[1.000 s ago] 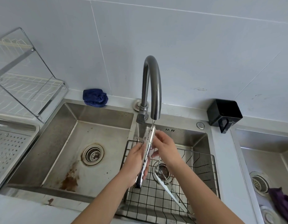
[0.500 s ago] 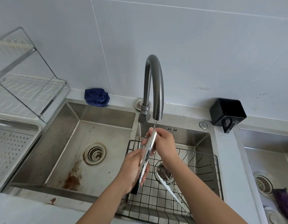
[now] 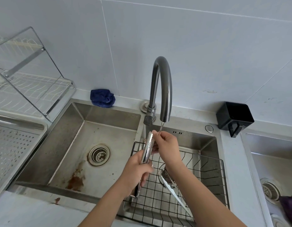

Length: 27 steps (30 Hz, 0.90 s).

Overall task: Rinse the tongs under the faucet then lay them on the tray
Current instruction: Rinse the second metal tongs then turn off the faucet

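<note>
While both hands (image 3: 138,171) (image 3: 166,145) grip tongs (image 3: 147,151), another utensil (image 3: 173,192) lies in the basket (image 3: 210,176).

Faucet (image 3: 163,89) overhead — left basin (image 3: 43,161) open

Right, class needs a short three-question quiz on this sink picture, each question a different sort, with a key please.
1. True or false: the left hand grips the tongs near their handle end.
2. Multiple choice: the faucet spout hangs over A) the basin with the wire basket, B) the rust-stained basin, C) the perforated tray.
3. Fill in: the cloth on the ledge behind the sink is ____ in colour.

Key: 1 true; 2 A; 3 blue. The right hand touches the tongs' upper end, beneath a thin stream.
</note>
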Available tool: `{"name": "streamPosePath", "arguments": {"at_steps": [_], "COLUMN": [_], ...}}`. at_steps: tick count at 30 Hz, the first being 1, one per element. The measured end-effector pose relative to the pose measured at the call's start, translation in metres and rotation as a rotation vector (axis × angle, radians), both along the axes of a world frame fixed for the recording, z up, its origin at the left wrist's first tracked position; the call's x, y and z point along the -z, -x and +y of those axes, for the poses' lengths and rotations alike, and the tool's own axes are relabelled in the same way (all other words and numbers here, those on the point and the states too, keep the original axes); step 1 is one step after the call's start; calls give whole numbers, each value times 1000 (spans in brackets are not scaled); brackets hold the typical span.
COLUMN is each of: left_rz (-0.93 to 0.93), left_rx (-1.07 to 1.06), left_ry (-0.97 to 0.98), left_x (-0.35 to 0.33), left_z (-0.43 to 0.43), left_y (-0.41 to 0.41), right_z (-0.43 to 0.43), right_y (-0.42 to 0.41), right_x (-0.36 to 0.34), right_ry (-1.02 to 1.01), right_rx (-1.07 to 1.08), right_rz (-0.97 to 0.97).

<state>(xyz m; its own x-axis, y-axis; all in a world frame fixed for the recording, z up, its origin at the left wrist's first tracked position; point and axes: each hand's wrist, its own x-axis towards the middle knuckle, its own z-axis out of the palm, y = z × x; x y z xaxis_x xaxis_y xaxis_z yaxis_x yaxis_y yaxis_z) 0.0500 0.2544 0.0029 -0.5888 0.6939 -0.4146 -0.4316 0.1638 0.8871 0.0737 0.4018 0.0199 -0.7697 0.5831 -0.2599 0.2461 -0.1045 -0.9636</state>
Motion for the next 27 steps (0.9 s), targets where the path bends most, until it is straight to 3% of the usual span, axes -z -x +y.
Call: {"name": "streamPosePath", "arguments": {"at_steps": [4, 8, 11, 13, 15, 17, 19, 24, 27], "left_rz": [-17, -8, 63, 136, 329, 708, 932, 1016, 1005], "left_rx": [-14, -95, -198, -216, -201, -168, -169, -194, -193], "left_ry": [45, 48, 101, 145, 236, 393, 508, 573, 561], "left_x": [-2, -3, -3, -2, -1, 1, -3, 2, 0], "left_z": [1, 7, 12, 12, 11, 12, 12, 6, 7], "left_y": [6, 8, 10, 11, 10, 6, 0, -2, 1], "right_z": [11, 14, 11, 12, 13, 12, 5, 1, 4], "right_y": [0, 0, -4, -8, -9, -6, -3, -1, 2], "right_x": [-5, -7, -5, -6, -8, -6, -5, -4, -1], "right_ry": [91, 48, 329, 405, 276, -83, -313, -56, -29], "right_rx": [-119, -1, -61, -89, -35, 14, 13, -23, 35], "right_rz": [-1, -34, 39, 62, 27, -84, -154, -44, -38]}}
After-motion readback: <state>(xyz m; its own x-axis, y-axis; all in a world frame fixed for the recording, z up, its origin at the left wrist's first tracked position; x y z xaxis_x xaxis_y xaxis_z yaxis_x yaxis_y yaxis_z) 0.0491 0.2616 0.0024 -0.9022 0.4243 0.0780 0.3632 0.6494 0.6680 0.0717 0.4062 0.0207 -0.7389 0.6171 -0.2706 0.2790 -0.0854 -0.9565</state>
